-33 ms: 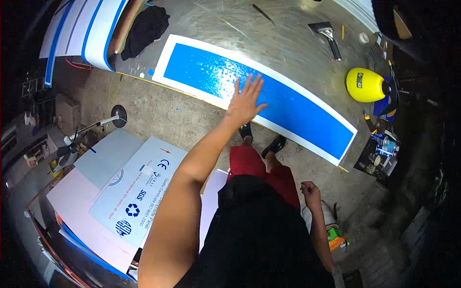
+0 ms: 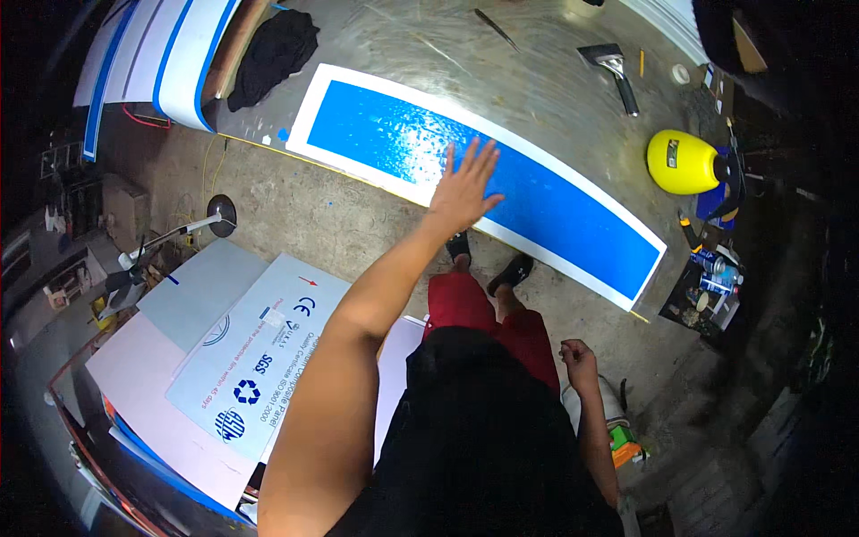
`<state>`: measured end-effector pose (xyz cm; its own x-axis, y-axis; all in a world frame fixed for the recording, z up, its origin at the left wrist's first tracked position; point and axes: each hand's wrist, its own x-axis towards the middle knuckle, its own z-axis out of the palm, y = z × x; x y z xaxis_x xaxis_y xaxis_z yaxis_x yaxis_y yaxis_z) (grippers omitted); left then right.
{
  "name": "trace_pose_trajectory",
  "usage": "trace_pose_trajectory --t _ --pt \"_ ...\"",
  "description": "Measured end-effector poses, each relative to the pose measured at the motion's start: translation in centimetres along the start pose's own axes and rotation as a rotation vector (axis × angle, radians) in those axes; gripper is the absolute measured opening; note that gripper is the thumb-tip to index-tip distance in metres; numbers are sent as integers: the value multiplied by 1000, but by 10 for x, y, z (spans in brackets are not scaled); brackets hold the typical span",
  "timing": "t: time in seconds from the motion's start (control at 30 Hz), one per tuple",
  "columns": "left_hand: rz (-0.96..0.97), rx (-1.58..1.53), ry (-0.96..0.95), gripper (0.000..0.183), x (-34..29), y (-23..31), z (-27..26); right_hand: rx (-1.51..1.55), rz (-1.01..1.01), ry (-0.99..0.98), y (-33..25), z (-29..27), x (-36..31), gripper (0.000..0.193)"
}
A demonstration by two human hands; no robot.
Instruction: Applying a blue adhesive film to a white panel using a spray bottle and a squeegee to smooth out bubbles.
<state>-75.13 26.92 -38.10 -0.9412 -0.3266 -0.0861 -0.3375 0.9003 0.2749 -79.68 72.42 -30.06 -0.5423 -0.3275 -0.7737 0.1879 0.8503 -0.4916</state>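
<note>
A long white panel with a blue sheet (image 2: 555, 210) on its face lies across the metal table. Its surface glistens, with droplets or small bubbles at the left part. Over the middle of the blue area, my left hand (image 2: 463, 186) is open, palm down, fingers spread. Whether it presses on the sheet or hovers just above cannot be made out. My right hand (image 2: 580, 362) hangs low beside my red shorts, fingers curled in, with nothing visible in them.
On the table (image 2: 528, 80) are a black-handled squeegee (image 2: 616, 79), a yellow spray bottle (image 2: 680, 162), a black cloth (image 2: 273, 58) and a thin blade-like tool (image 2: 496, 29). Blue-edged white panels (image 2: 183, 63) stand at far left. Large printed sheets (image 2: 255, 358) are stacked behind my left arm.
My left hand has shifted slightly to the right over the blue sheet. My right hand stays in place.
</note>
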Motion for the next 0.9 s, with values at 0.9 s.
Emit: trace_pose_trajectory --t 0.9 --pt "-214 81 66 75 -26 -151 -35 -130 -55 -49 -40 18 10 13"
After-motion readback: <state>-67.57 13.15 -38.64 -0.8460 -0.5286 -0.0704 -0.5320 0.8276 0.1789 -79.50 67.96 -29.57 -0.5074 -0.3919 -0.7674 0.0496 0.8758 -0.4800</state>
